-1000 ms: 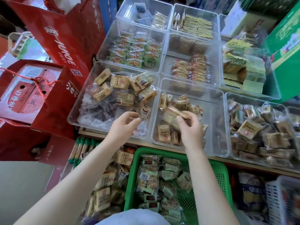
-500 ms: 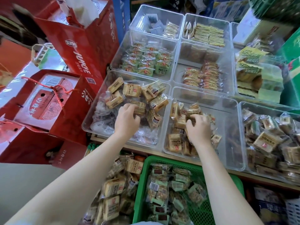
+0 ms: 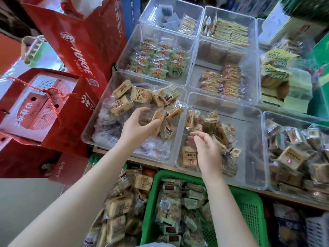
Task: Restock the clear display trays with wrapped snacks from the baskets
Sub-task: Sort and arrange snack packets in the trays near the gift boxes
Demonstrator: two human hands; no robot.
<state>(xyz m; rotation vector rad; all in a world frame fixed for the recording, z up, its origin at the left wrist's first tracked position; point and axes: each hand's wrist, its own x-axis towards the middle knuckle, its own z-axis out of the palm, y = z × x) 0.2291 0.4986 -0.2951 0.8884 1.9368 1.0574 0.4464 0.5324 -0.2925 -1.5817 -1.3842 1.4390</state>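
Note:
My left hand (image 3: 138,126) hovers over the front left clear tray (image 3: 89,138), its fingers curled around a tan wrapped snack (image 3: 157,118). More tan wrapped snacks (image 3: 141,95) lie in that tray on crumpled clear wrappers. My right hand (image 3: 207,150) is above the front middle clear tray (image 3: 258,154), fingers apart and holding nothing. A pile of small wrapped snacks (image 3: 211,125) lies just beyond its fingertips. Below the shelf edge, a green basket (image 3: 249,209) holds green-wrapped snacks (image 3: 170,207). A heap of tan wrapped snacks (image 3: 117,207) lies left of it.
Further clear trays with packed snacks (image 3: 158,65) fill the back rows, and another full tray (image 3: 293,157) sits at the right. Red gift bags (image 3: 74,50) and a red box (image 3: 35,104) stand close on the left. A green carton (image 3: 320,72) is at the right.
My left hand has lifted off the left tray's pile with a snack in its fingers. My right hand has drawn back from the middle tray's pile and its fingers have spread apart.

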